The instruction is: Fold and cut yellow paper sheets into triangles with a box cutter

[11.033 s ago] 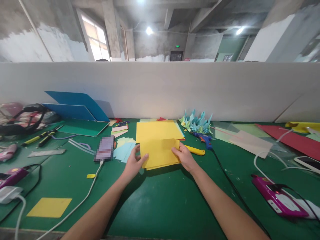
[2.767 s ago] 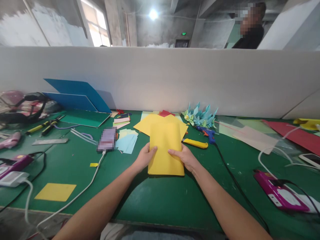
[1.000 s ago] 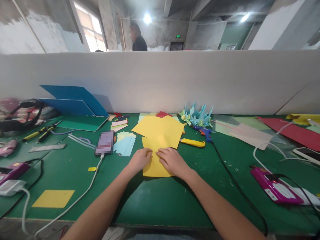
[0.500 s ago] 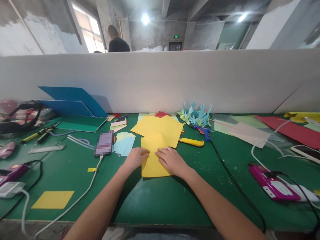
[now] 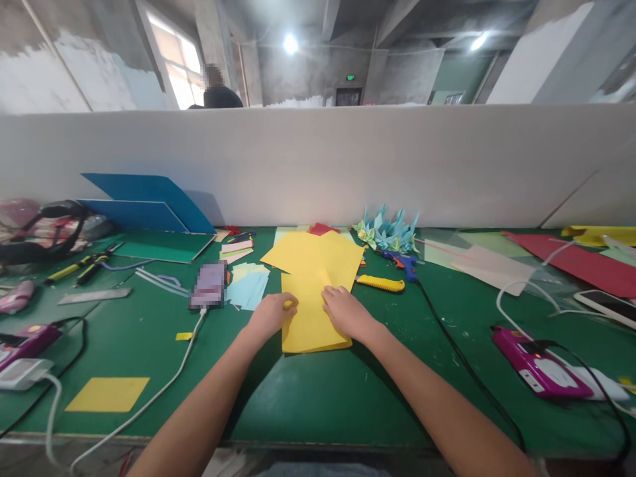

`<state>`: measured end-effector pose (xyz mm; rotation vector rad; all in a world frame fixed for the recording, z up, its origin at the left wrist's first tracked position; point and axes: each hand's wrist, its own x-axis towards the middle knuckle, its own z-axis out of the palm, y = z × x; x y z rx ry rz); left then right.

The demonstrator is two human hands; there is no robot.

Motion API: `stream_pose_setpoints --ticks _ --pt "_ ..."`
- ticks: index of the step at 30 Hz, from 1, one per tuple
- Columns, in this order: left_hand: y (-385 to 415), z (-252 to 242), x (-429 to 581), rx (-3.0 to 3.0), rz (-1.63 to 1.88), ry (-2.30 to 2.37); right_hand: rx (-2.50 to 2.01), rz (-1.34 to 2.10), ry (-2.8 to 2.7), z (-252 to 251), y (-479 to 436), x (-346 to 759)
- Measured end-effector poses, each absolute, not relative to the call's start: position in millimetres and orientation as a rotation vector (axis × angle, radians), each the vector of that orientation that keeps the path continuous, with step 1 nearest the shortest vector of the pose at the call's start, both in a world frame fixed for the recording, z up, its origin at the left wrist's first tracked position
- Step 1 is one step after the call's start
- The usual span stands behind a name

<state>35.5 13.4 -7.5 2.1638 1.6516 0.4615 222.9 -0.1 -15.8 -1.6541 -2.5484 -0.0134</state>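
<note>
A folded yellow sheet of paper (image 5: pixel 311 324) lies flat on the green table (image 5: pixel 318 397) in front of me. My left hand (image 5: pixel 271 315) rests curled on its left edge, fingers bent onto the paper. My right hand (image 5: pixel 345 310) lies flat on its right half, fingers stretched toward the upper middle. Behind it a larger yellow sheet (image 5: pixel 315 257) lies askew on a pile of coloured papers.
A yellow utility knife (image 5: pixel 381 284) and a blue glue gun (image 5: pixel 403 264) lie right of the papers, folded blue-green paper shapes (image 5: pixel 387 232) behind. A phone (image 5: pixel 209 286) on a white cable sits left; a magenta device (image 5: pixel 539 368) sits right. A white partition (image 5: pixel 318 165) backs the table.
My right hand has slid rightward across the folded sheet, uncovering more of its middle. My left hand stays on the left edge. A person beyond the partition has walked left.
</note>
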Motion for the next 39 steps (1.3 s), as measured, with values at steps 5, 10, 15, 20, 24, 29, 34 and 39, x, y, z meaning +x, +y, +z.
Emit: stream_pose_setpoints --ticks 5,10,15,20,24,29,34,39 --pt "13 -6 35 2.181 0.426 1.67 -1.734 -0.105 -2.559 -15 23 227" --pt "10 -3 36 2.181 0.394 1.727 -1.735 -0.159 -2.564 -14 39 234" --pt "9 -2 38 2.2 0.356 1.749 -1.703 -0.141 -2.535 -20 33 240" --pt "10 -3 39 2.222 0.316 1.727 -1.656 -0.077 -2.526 -22 14 249" --pt "11 -3 38 2.236 0.293 1.712 -1.612 -0.003 -2.558 -23 -9 261" --pt "12 -2 37 2.25 0.264 1.694 -1.554 0.156 -2.538 -26 -37 273" --pt "11 3 38 2.25 0.229 1.712 -1.516 0.311 -2.557 -22 -46 278" --pt "9 7 40 2.253 0.184 1.725 -1.495 0.368 -2.628 -9 -25 280"
